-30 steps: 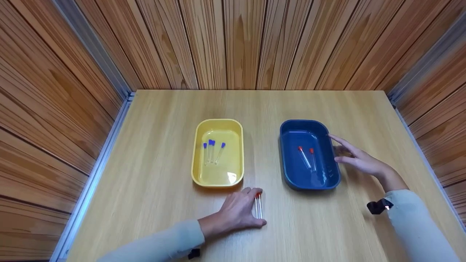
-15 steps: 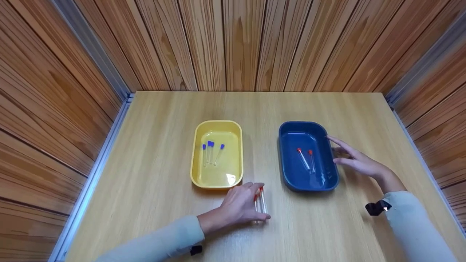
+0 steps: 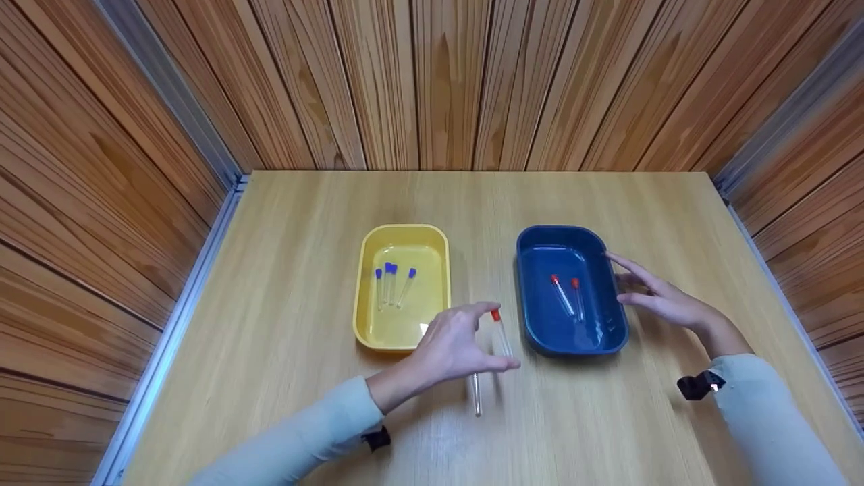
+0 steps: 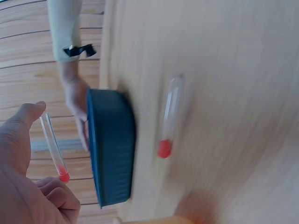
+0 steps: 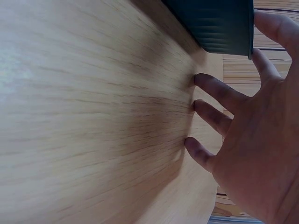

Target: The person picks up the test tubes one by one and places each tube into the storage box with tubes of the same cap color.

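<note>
My left hand [image 3: 453,347] pinches a red-capped test tube [image 3: 501,334] lengthwise, thumb at the clear end and a finger at the cap, lifted off the table. Under that hand a second red-capped test tube [image 4: 169,109] lies on the wood; in the head view only its lower part shows. To the right stands a blue tray [image 3: 533,324] with two red-capped tubes [image 3: 563,297] inside. My right hand [image 3: 671,302] touches that tray's right rim with thumb and forefinger, while its other fingers [image 5: 219,91] reach down to the tabletop.
A yellow tray [image 3: 361,317] stands left of the blue one, close behind my left hand. Several blue-capped tubes [image 3: 393,283] lie in it. Wood-plank walls [image 3: 445,81] enclose the table [image 3: 283,283] at the back and both sides.
My left hand has lifted one red-capped test tube away from the other and moved up and right toward the blue tray. My right hand stays at the tray's rim.
</note>
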A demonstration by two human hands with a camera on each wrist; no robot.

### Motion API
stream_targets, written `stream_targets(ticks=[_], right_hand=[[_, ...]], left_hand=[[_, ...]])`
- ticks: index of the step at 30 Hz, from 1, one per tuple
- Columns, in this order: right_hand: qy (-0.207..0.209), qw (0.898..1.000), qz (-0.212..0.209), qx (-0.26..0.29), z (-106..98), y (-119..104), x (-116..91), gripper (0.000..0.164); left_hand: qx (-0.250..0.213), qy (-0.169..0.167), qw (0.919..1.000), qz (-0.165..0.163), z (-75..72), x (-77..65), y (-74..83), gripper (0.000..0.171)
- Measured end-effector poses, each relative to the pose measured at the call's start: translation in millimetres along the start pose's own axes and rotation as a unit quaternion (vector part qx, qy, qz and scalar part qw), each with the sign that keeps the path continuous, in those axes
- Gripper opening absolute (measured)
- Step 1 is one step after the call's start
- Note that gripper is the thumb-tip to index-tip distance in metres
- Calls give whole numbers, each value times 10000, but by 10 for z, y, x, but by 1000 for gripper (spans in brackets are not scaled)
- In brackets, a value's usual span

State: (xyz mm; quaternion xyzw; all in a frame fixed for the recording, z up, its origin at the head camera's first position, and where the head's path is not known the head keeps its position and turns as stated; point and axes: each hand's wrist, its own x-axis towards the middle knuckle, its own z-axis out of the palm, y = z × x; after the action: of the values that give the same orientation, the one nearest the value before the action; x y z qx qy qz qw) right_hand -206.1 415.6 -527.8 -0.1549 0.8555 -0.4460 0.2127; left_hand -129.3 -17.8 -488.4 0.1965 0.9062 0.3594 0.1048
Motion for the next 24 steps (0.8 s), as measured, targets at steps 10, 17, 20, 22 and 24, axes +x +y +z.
stream_targets(ticks=[10,17,20,22,24], right_hand=[[29,10000,-27,-44,3,-3,-21,82],[21,10000,48,-45,6,-2,-23,83],[32,9999,80,-73,3,-7,-24,83],[40,9999,108,-88,0,-8,-23,82],[20,9999,80,-61,-2,-12,-12,82]], left_hand=[[-403,-18,9986,-330,-51,199,147,91],[-669,-193,9959,-571,-27,367,279,92],[-757,-199,9953,-570,-10,454,324,92],[-818,-201,9949,-562,1,510,353,91],[-930,-214,9937,-591,11,555,388,90]])
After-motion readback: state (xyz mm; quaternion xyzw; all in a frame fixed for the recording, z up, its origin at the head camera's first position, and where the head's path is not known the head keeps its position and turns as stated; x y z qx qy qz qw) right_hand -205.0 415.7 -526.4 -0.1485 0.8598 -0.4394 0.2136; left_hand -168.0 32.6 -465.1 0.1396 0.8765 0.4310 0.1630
